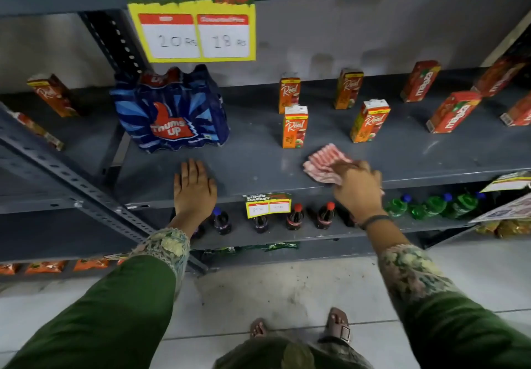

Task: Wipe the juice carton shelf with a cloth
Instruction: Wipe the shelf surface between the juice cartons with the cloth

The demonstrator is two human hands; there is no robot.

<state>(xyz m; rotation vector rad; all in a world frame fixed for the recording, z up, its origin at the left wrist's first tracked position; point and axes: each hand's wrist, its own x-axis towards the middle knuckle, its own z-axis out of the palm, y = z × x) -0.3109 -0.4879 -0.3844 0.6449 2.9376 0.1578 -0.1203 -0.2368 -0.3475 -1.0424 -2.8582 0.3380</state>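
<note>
A grey metal shelf (258,164) holds several orange juice cartons. The nearest carton (294,126) stands upright just behind the cloth; another (370,120) leans to its right. My right hand (357,189) is shut on a pink-and-white striped cloth (324,162), pressed flat on the shelf near its front edge. My left hand (194,187) rests palm down, fingers spread, on the shelf's front edge, holding nothing. The cloth's right part is hidden under my right hand.
A blue shrink-wrapped pack of Thums Up bottles (171,110) stands behind my left hand. Red Maaza cartons (454,113) lie at the right. A yellow price sign (195,32) hangs above. Small cola bottles (296,216) and green bottles (434,205) fill the shelf below.
</note>
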